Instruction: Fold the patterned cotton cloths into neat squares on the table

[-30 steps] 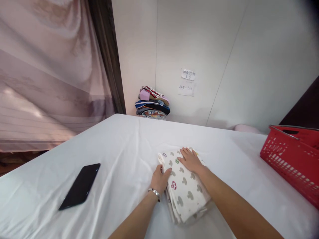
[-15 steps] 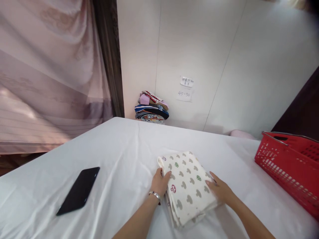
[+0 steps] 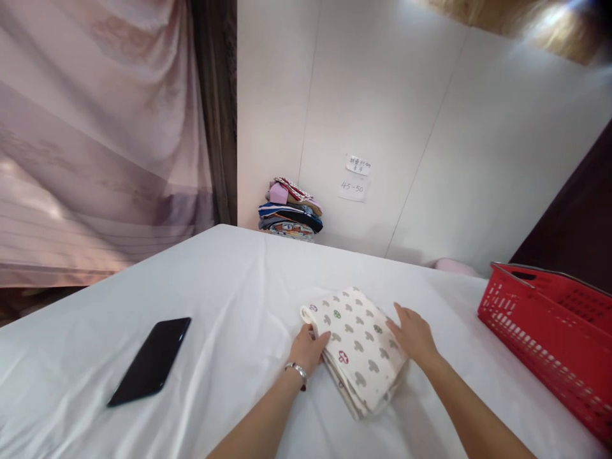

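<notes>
A folded white cloth (image 3: 351, 347) printed with grey, green and red mushrooms lies in a layered square on the white-covered table. My left hand (image 3: 306, 349), with a silver bracelet at the wrist, grips its left edge, the thumb on top and the other fingers mostly hidden under the fold. At the right edge is my right hand (image 3: 415, 333), its thumb touching the fabric and its forefinger stretched out along the far side. Its remaining fingers are partly out of sight.
A black phone (image 3: 152, 362) lies on the left of the white sheet (image 3: 229, 306). To the right stands a red plastic basket (image 3: 549, 319) with a metal handle. Beyond the far edge is a stack of folded fabrics (image 3: 291, 210) by the wall, where paper notes (image 3: 354, 189) hang.
The cloth has turned slightly, its near corner shifting right and away from me. My right hand has slid farther along its right edge, fingers less over the fabric. My left hand keeps its grip.
</notes>
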A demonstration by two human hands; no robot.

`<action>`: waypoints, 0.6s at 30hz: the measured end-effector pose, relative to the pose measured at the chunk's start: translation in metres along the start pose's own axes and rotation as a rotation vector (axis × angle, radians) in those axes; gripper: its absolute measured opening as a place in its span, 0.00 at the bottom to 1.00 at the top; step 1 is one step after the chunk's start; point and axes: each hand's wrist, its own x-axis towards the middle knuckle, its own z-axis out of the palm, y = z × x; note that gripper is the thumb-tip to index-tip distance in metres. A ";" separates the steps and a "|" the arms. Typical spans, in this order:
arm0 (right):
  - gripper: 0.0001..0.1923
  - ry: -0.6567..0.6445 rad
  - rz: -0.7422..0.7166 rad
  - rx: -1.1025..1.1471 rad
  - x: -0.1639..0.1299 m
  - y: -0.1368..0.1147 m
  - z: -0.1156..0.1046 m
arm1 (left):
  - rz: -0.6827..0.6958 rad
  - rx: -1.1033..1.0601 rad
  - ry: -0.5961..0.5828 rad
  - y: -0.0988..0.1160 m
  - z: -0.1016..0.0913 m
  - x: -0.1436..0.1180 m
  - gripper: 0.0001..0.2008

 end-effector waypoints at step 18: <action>0.43 -0.334 -0.377 0.031 -0.107 -0.094 0.046 | -0.014 -0.014 0.016 -0.002 0.001 0.010 0.22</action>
